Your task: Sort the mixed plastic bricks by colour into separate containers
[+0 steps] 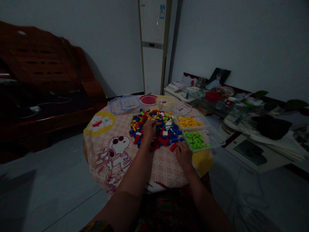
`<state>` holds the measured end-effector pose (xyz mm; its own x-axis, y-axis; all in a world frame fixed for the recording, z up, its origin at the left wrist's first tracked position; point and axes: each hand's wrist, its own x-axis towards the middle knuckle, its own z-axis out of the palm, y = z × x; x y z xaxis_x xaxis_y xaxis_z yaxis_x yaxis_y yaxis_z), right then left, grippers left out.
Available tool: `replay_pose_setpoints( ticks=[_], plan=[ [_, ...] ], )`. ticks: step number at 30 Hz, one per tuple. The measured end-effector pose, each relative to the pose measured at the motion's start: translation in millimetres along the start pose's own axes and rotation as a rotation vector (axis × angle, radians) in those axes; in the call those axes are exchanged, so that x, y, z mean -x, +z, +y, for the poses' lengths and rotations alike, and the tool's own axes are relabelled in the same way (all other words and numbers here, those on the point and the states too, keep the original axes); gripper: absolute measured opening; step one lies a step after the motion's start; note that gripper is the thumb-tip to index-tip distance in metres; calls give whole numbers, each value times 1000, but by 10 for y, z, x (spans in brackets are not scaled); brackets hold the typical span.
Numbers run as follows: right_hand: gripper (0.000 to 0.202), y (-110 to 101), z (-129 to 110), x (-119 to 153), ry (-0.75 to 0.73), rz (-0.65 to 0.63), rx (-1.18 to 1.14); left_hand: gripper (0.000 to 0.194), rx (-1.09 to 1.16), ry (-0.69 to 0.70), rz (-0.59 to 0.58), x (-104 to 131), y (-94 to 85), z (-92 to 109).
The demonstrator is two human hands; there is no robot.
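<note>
A heap of mixed toy building bricks (166, 132), in red, blue, yellow, green and white, lies on the cloth-covered round table. My left hand (149, 130) reaches into the left part of the heap with its fingers drawn together; whatever may be between the fingertips is too small and dark to make out. At the heap's near right edge, my right hand (184, 154) has its thumb and fingertips closed on a red brick (173, 147). Just beyond it stands a clear plastic tray (214, 141) with green bricks (194, 139). Yellow bricks (190, 121) fill another clear tray (205, 120) behind that one.
Clear lids with blue rims (130, 102) lie at the table's far left, beside a round red-and-white container (148, 100). The patterned tablecloth (166, 167) covers the tabletop. A cluttered glass-topped stand (207, 101) runs along the right, and a wooden bench (43, 80) stands left.
</note>
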<state>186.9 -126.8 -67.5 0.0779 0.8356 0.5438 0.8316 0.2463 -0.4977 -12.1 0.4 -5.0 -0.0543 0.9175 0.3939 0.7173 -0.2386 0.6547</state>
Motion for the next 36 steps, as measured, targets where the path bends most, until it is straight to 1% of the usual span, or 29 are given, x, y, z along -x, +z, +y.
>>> replay_pose_setpoints(
  ticks=[3, 6, 9, 12, 14, 18, 22, 26, 28, 32, 36],
  plan=[
    [30, 16, 18, 6, -5, 1, -1, 36, -161, -27, -52, -70, -110, -176],
    [31, 28, 26, 8, -7, 4, 1, 38, -260, -72, -101, -96, -159, -278],
    [31, 29, 26, 6, -10, 4, 2, 31, -300, -152, -73, -88, -208, -343],
    [31, 23, 20, 5, -10, 6, -2, 27, -316, -272, -24, -72, -271, -393],
    [31, 20, 18, 6, -9, 8, -6, 26, -318, -324, -22, -67, -301, -414],
    [30, 26, 23, 9, -6, 21, -11, 22, -313, -339, -51, -69, -301, -421],
    [30, 31, 32, 8, -6, 23, -8, 18, -298, -327, -36, -67, -278, -405],
    [30, 28, 33, 3, -2, 14, -14, 18, -174, -238, 40, -71, -245, -359],
    [30, 25, 30, 1, -4, 9, -13, 19, -102, -186, 53, -75, -204, -304],
    [30, 22, 15, 1, 2, 27, -12, 17, 90, -87, 8, -69, -54, -101],
    [30, 16, -1, -4, -10, 17, -9, 15, 333, 35, -69, -38, 215, 222]
  ],
)
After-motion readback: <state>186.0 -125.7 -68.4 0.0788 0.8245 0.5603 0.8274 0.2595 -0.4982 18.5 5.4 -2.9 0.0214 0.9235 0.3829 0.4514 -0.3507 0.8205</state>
